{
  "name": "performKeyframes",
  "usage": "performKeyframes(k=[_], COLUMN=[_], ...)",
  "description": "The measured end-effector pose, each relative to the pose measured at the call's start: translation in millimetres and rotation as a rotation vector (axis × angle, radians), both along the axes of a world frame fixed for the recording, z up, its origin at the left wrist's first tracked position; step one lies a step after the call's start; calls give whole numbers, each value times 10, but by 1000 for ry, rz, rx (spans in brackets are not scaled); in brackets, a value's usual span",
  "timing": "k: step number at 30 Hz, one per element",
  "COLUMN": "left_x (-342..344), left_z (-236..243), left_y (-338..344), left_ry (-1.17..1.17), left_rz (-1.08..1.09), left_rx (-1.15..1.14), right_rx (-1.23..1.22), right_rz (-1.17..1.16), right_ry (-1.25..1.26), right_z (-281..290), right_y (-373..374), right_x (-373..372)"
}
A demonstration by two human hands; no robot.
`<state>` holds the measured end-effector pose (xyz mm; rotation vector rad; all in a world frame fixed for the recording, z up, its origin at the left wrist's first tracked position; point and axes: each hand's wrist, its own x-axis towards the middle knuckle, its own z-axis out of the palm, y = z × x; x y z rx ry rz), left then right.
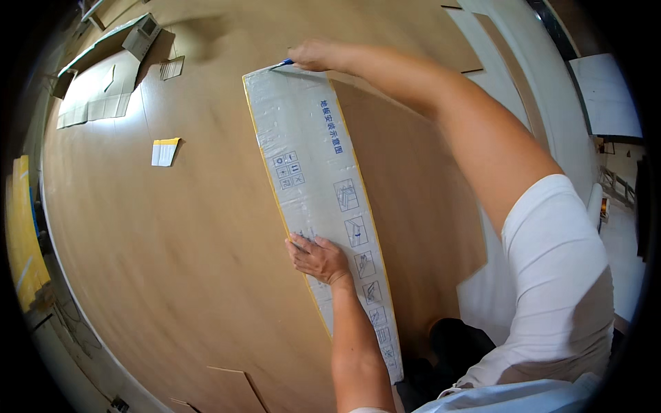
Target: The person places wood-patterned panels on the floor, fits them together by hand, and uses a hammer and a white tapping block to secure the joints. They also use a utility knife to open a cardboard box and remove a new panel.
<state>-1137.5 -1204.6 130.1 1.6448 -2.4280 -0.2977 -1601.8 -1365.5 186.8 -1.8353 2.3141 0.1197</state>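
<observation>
A long, narrow carton (303, 124) lies on the floor in front of me, pale grey with yellow edges, blue print and small line drawings. It is wrapped in shiny clear film. At its far end my right hand (311, 55) is closed round a blue-handled utility knife (284, 62), whose tip meets the far edge of the carton. Lower down, my left hand (320, 260) rests flat on the carton's top near its left edge, fingers spread and gripping nothing. My left forearm covers part of the carton's near end.
Wood-look planks cover the floor (172, 241). A small cardboard scrap (164, 152) lies left of the carton. Farther left is an opened cardboard box (100, 89). Yellow packs (27, 241) stand along the left side. Loose planks (237, 389) lie at the lower edge; pale underlay (489, 296) shows at right.
</observation>
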Motion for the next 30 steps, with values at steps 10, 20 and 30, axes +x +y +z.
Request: performKeyframes(k=[10,20,30], left_x=[19,7,53], left_z=[13,-46,-20], left_y=[4,34,71], left_ry=[22,38,151], left_rz=[-3,-12,-11], left_rx=[39,-2,-68], right_rx=[202,41,95], right_rz=[-417,-636,-577], right_ry=[64,-439,-590], right_z=[593,-145,-425], right_y=[1444,65,981], right_x=[-250,622,1581])
